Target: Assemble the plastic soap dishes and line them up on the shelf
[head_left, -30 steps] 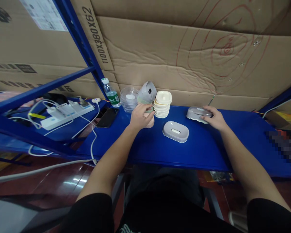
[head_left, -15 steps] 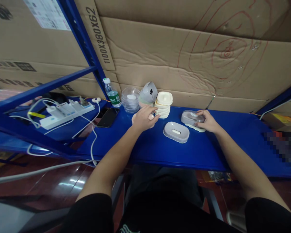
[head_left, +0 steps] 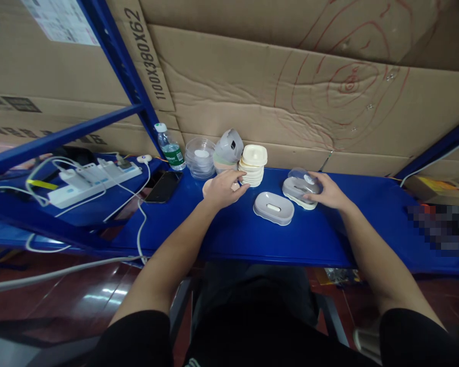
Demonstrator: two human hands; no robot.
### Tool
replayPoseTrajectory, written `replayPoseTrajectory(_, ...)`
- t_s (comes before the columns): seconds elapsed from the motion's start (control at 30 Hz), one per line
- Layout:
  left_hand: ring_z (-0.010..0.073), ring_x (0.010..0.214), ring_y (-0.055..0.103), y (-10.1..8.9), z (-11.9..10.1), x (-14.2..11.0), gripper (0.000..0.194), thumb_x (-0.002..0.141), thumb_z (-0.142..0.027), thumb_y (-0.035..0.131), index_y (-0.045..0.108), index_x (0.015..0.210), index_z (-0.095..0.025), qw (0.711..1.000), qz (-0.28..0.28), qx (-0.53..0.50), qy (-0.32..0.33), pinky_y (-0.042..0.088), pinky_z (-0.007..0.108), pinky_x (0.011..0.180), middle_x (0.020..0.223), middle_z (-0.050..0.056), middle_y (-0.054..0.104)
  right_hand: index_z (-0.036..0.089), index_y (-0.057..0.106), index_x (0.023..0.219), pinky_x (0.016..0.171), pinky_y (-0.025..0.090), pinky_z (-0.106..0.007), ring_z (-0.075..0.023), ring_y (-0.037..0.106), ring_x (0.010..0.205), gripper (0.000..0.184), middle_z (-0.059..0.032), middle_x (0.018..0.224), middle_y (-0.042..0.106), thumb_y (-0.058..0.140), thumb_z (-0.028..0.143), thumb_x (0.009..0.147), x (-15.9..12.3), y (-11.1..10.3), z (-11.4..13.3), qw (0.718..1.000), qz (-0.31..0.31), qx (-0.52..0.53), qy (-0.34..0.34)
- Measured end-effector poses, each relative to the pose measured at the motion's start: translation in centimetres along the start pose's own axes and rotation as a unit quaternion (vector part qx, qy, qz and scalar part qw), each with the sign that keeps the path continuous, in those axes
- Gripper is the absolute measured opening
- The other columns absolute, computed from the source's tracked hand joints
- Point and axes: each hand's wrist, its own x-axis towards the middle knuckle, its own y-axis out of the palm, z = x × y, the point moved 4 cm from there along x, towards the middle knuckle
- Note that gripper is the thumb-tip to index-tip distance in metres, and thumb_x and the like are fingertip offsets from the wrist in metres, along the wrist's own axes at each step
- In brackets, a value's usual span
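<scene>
My right hand grips a clear plastic cover, tilted up above a grey oval dish with a cream base under it. Beside that dish, to the left, lies a second grey oval dish with a cream bar showing in its middle. My left hand rests over a pale pink piece that it partly hides. Its fingers are apart, pointing at a stack of cream dishes; whether they touch the stack I cannot tell.
Behind my left hand stand grey, green and pink tubs and several nested clear covers. Further left are a water bottle, a phone and a white power strip with cables. Cardboard backs the blue table.
My right hand has lifted and tilted the clear cover away from the grey dish, which it lay over before. My left hand stays about where it was; the camera view has shifted slightly.
</scene>
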Motion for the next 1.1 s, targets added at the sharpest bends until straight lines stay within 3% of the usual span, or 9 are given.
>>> replayPoseTrajectory(0.13,0.0273,0.103,0.074,0.1,0.0,0.1,0.034,0.098,-0.042,0.068,0.069,0.123,-0.02,1.0,0.001,0.017,-0.006,0.06,0.045,0.096,0.106,0.01,0.077,0.027,0.063,0.146,0.114,0.05,-0.061,-0.0399,0.067,0.128,0.088,-0.0154,0.144,0.067,0.085,0.072,0.074,0.1,-1.9,1.5,0.994,-0.075,0.068,-0.029)
replayPoseTrajectory(0.27,0.032,0.123,0.069,0.5,-1.4,0.2,0.047,0.095,-0.039,0.073,0.062,0.137,-0.021,0.998,-0.044,0.021,0.047,0.058,0.053,0.105,0.133,0.017,0.069,0.027,0.074,0.125,0.085,0.064,-0.051,-0.0307,0.078,0.086,0.079,-0.0115,0.118,0.078,0.071,0.089,0.076,0.0,-2.8,5.2,0.97,-0.108,0.209,-0.056)
replayPoseTrajectory(0.37,0.0325,0.129,0.067,1.0,-3.4,0.2,0.056,0.095,-0.042,0.076,0.057,0.146,-0.027,0.992,-0.05,0.014,0.119,0.059,0.054,0.105,0.152,0.018,0.057,0.026,0.075,0.096,0.053,0.058,-0.041,-0.0235,0.067,0.052,0.074,-0.0058,0.074,0.077,0.067,0.095,0.072,0.2,-1.0,9.3,0.951,-0.047,0.304,-0.033)
replayPoseTrajectory(0.6,0.0339,0.137,0.063,1.3,-6.5,0.1,0.049,0.097,-0.059,0.072,0.067,0.136,-0.029,0.97,0.034,0.044,0.238,0.06,0.049,0.099,0.155,0.018,0.06,0.024,0.07,0.092,0.028,0.031,-0.026,-0.012,0.045,0.03,0.06,-0.0014,0.062,0.074,0.07,0.083,0.083,0.9,3.6,14.2,0.916,-0.006,0.392,0.084)
replayPoseTrajectory(0.7,0.0352,0.133,0.065,1.2,-5.7,0.4,0.054,0.091,-0.074,0.07,0.073,0.118,-0.027,0.974,0.088,0.063,0.197,0.059,0.05,0.098,0.151,0.017,0.065,0.027,0.071,0.103,0.028,0.029,-0.028,-0.0124,0.042,0.028,0.065,0.0001,0.062,0.073,0.059,0.088,0.086,0.8,4.0,13.3,0.907,-0.009,0.409,0.096)
replayPoseTrajectory(0.77,0.0344,0.128,0.068,0.7,-4.4,0.5,0.05,0.089,-0.074,0.073,0.073,0.109,-0.028,0.983,0.079,0.066,0.155,0.058,0.05,0.099,0.148,0.014,0.067,0.029,0.07,0.114,0.032,0.04,-0.031,-0.015,0.05,0.032,0.072,-0.0011,0.07,0.076,0.053,0.092,0.086,0.7,3.7,12.4,0.909,-0.016,0.41,0.073)
replayPoseTrajectory(0.87,0.0364,0.128,0.067,-1.9,-1.2,0.4,0.053,0.082,-0.072,0.079,0.07,0.107,-0.027,0.995,-0.046,0.057,0.067,0.053,0.056,0.107,0.146,0.014,0.068,0.029,0.068,0.124,0.053,0.061,-0.038,-0.0197,0.068,0.052,0.068,-0.004,0.087,0.081,0.062,0.086,0.087,0.5,2.3,10.4,0.929,-0.082,0.36,0.04)
replayPoseTrajectory(0.97,0.039,0.142,0.057,-5.4,3.3,-0.3,0.051,0.085,-0.061,0.081,0.065,0.117,-0.025,0.972,-0.194,0.088,-0.095,0.042,0.063,0.119,0.151,0.015,0.062,0.029,0.068,0.122,0.066,0.065,-0.04,-0.021,0.073,0.063,0.057,-0.0041,0.089,0.08,0.073,0.073,0.087,0.5,0.6,7.4,0.948,-0.163,0.268,0.056)
replayPoseTrajectory(1.1,0.0409,0.152,0.046,-8.0,8.4,-1.2,0.057,0.086,-0.047,0.081,0.058,0.132,-0.022,0.934,-0.263,0.067,-0.231,0.034,0.065,0.126,0.154,0.019,0.055,0.028,0.07,0.115,0.064,0.065,-0.041,-0.0214,0.072,0.061,0.05,-0.0039,0.084,0.079,0.077,0.067,0.085,0.9,-0.2,3.4,0.943,-0.201,0.246,0.096)
